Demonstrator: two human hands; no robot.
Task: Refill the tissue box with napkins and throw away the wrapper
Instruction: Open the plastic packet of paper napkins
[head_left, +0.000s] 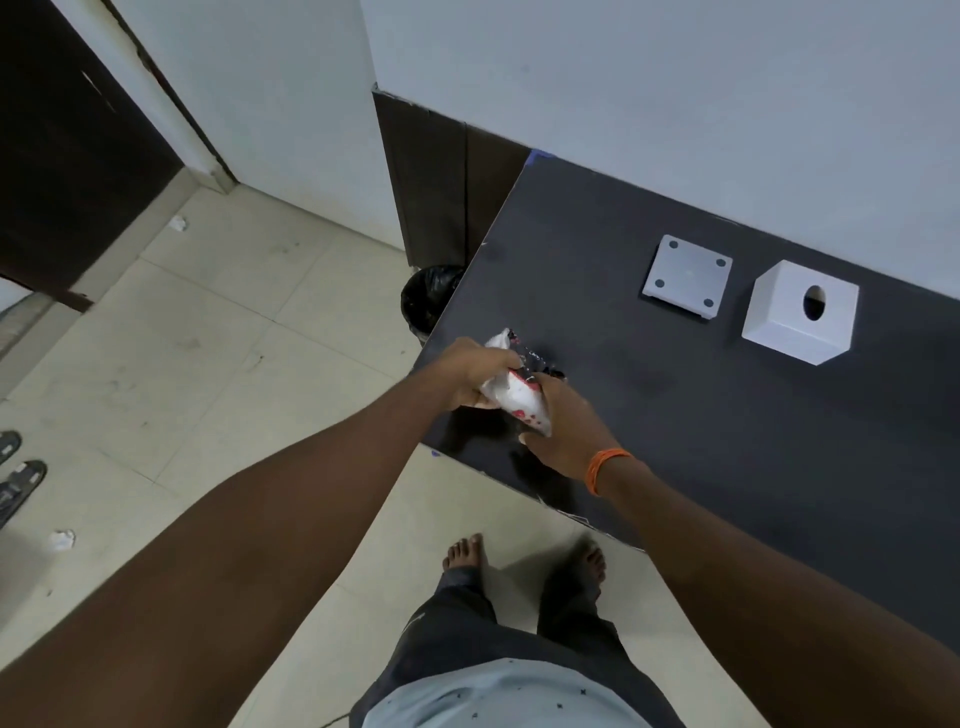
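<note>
A white napkin pack (514, 397) with red print on its clear wrapper is held over the near left corner of the black table (727, 415). My left hand (475, 371) grips its far end and my right hand (563, 428), with an orange band at the wrist, grips its near end. The white tissue box (800, 312) stands at the back right of the table, its round hole facing up. Its square white base plate (687, 276) lies flat just to the left of the box, apart from it.
A bin lined with a black bag (428, 301) stands on the floor beside the table's left edge, near the wall. Crumpled paper bits (62, 540) lie on the tiled floor. Sandals (21, 475) sit at far left. My bare feet (467, 553) are below the table's edge.
</note>
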